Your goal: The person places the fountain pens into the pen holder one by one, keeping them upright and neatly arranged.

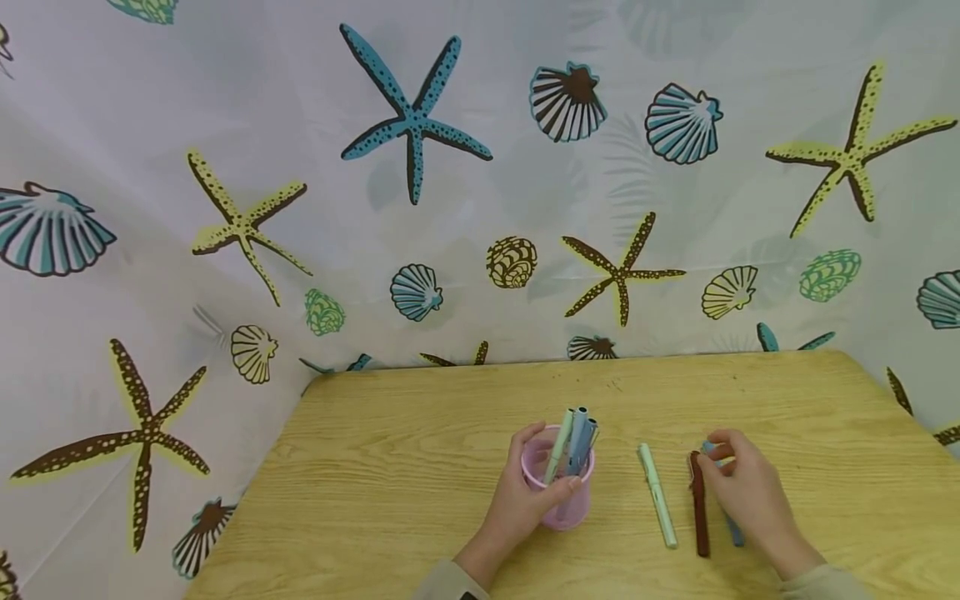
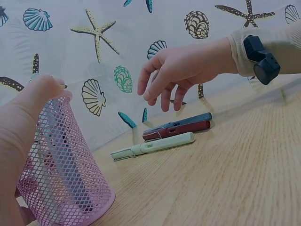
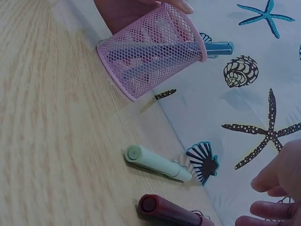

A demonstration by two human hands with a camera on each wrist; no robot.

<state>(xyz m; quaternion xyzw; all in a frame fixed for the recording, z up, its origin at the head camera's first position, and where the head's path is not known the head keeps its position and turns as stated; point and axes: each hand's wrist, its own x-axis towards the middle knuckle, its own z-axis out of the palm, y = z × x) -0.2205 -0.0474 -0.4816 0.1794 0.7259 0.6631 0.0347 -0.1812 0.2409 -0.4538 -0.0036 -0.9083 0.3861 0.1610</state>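
While a curtain [image 1: 487, 183] printed with starfish and shells hangs at the back, we have a wood-grain worktop [image 1: 405, 475] before us. Our right hand [image 1: 752, 490] hovers above it, fingers loosely bent, parted and holding nothing. Our left hand [image 1: 525, 497] has its fingers and thumb wrapped round the pink mesh pen cup [image 1: 576, 510], which contains a mint-green pen [image 1: 559, 448] and blue pens [image 1: 579, 435]. Beside the cup, side by side, lie a light green capped pen [image 1: 657, 497], a dark red capped pen [image 1: 700, 506] and, nearest our right hand, a blue capped pen [image 1: 734, 533].
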